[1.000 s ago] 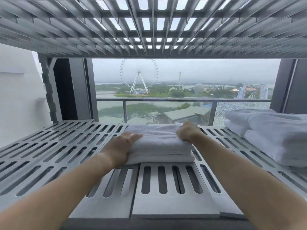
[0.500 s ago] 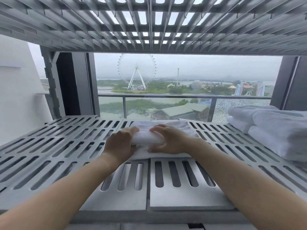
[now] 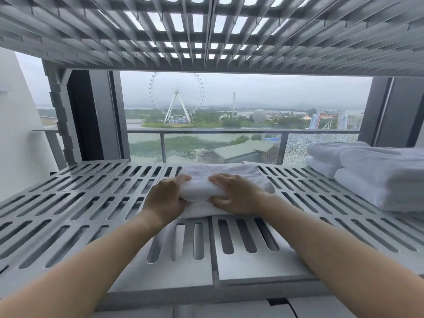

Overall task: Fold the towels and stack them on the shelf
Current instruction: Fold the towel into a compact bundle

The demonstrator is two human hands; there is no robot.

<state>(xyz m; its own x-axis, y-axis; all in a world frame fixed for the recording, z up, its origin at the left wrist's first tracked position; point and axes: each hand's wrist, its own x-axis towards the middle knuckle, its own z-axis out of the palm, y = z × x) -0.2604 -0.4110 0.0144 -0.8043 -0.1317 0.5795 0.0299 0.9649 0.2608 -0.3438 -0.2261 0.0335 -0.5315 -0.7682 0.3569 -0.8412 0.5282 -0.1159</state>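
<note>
On folded towel [image 3: 231, 177], hands [image 3: 165, 200] [image 3: 238, 196] as before

A white folded towel [image 3: 231, 177] lies mid-shelf [image 3: 91, 203], its near edge bunched; more folded towels [image 3: 378, 175] are stacked at right.

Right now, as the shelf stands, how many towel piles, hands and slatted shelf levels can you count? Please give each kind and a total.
Towel piles: 2, the centre pile and the right pile.
Hands: 2, the left hand and the right hand, both gripping the centre pile.
Slatted shelf levels: 2, the lower shelf and the upper shelf.
Total: 6.
</note>
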